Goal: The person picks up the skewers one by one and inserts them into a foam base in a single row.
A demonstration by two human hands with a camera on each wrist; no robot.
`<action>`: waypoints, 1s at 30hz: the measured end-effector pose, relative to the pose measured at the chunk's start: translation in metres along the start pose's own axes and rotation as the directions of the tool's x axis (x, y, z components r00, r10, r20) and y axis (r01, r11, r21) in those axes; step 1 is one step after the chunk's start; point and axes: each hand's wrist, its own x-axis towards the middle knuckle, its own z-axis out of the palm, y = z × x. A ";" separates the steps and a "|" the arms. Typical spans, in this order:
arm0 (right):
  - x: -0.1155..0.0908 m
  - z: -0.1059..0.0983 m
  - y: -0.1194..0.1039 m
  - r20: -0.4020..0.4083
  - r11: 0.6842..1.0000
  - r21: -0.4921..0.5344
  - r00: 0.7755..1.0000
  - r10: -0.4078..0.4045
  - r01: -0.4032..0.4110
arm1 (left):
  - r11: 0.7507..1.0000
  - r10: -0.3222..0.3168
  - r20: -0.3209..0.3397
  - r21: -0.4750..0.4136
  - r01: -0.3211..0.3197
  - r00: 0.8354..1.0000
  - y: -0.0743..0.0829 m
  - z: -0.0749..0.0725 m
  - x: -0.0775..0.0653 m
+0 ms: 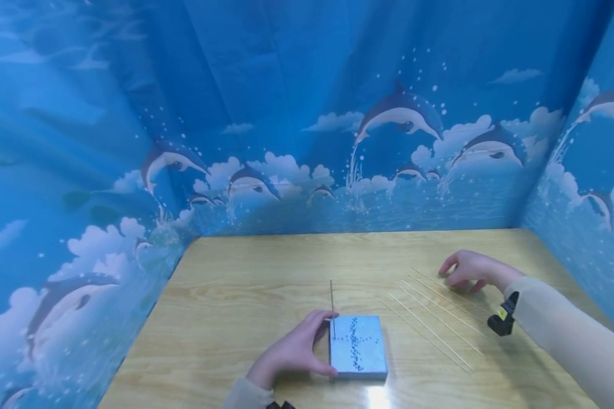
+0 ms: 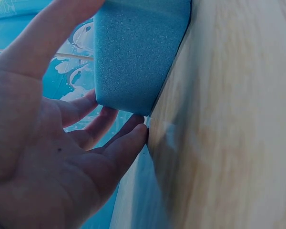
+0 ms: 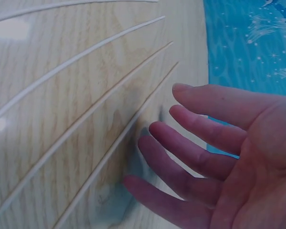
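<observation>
A blue foam block [image 1: 370,349] with dark holes and marks across its top lies on the table. My left hand [image 1: 299,346] holds it along its left side, thumb at the near corner and fingers at the far one. In the left wrist view the block's speckled side [image 2: 138,52] sits between thumb and fingers. One thin stick [image 1: 332,301] stands upright from the block's left part. Over to the right, my right hand [image 1: 468,270] hovers with loosely bent fingers and nothing in them. Several thin pale sticks [image 3: 88,114] lie beside its fingertips.
The loose sticks lie slantwise and roughly parallel on the wooden table [image 1: 256,267], right of the block. Blue dolphin-print curtains [image 1: 286,113] enclose the table at the back and both sides. A small black device [image 1: 502,318] is strapped at the right sleeve.
</observation>
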 end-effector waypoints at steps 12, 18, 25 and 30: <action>0.009 0.011 0.001 -0.008 1.000 0.012 1.000 0.008 -0.008 | 1.000 0.000 -0.005 0.001 0.000 1.000 0.000 0.000 -0.001; 0.013 0.014 0.004 -0.020 1.000 0.009 1.000 0.010 -0.010 | 1.000 -0.002 -0.006 -0.002 0.002 1.000 0.000 0.000 0.000; 0.015 0.019 0.006 -0.031 1.000 0.004 0.999 -0.025 0.025 | 1.000 -0.006 0.004 -0.014 0.007 1.000 0.001 -0.001 0.002; 0.014 0.020 0.007 -0.026 1.000 -0.005 1.000 -0.016 0.015 | 1.000 0.002 0.006 -0.016 -0.002 1.000 0.001 0.000 0.001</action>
